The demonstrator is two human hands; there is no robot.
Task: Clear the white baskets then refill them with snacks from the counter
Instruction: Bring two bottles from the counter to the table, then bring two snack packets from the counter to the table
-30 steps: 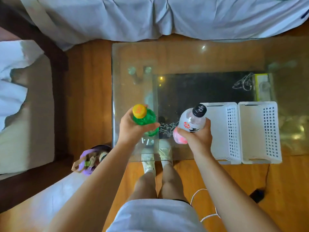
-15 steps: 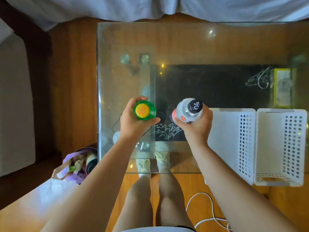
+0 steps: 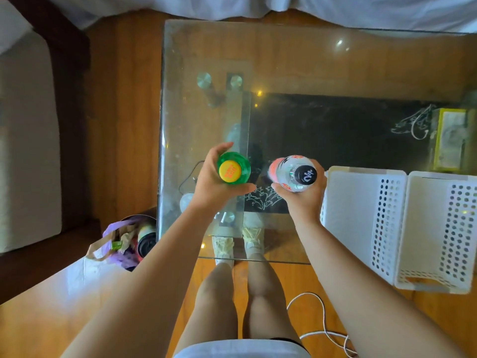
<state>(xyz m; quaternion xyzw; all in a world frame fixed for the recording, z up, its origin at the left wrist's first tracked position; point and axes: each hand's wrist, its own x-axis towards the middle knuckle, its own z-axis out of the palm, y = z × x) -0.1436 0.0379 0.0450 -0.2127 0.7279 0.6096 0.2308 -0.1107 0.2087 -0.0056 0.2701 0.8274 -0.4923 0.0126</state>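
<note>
left hand (image 3: 210, 184) fingers grasping green bottle (image 3: 233, 167), right hand (image 3: 304, 195) fingers grasping black-capped bottle (image 3: 294, 173), labels unreadable

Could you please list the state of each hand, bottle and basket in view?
left hand: grips the green bottle
right hand: grips the clear bottle
green bottle: upright, yellow cap on
clear bottle: tilted, black cap on
near white basket: empty
far white basket: empty

- A glass-topped table (image 3: 296, 55) stands on a warm orange wood floor (image 3: 124, 125).
- White bedding (image 3: 361, 11) hangs along the far edge.
- A pale cushioned seat (image 3: 25, 140) sits left.
</note>
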